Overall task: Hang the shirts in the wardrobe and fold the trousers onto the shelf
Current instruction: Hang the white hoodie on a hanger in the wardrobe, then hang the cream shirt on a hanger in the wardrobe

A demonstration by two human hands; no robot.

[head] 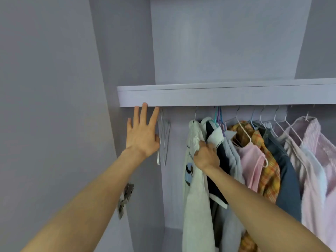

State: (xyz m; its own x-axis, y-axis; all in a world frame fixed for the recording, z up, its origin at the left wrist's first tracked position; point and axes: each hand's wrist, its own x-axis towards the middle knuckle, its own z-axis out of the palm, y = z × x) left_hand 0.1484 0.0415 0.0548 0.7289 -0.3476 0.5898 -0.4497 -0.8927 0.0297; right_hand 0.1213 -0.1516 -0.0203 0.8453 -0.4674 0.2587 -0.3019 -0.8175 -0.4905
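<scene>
A white printed shirt [195,179] hangs at the left end of the row of garments in the wardrobe, its hanger hook reaching up behind the shelf [218,96], where the rail itself is hidden from view. Its shoulder is gripped by the right hand [206,156], the fingers curled into the cloth where it meets the dark garment [216,171] just beside it. The left hand [143,133] is held wide, fingers straight and spread, the fingertips at the lower edge of the shelf and the thumb side touching a few empty hangers [163,139] that dangle well apart from the clothes. Further right a plaid shirt [261,160], a blue denim garment [285,175] and several pink shirts [312,160] are packed closely. No trousers are in view. The step in hand is judged to be settling the white shirt in its place and perhaps fetching an empty hanger for the next one. It would be done well if the shirt were drawn left into the free gap so that it hangs straight, with the collar centred on the hanger and no fold caught under the dark garment. One hanger alone should be lifted off by its hook, since the thin wires may be tangled together. A door hinge [125,199] is fixed to the left panel [54,88].
</scene>
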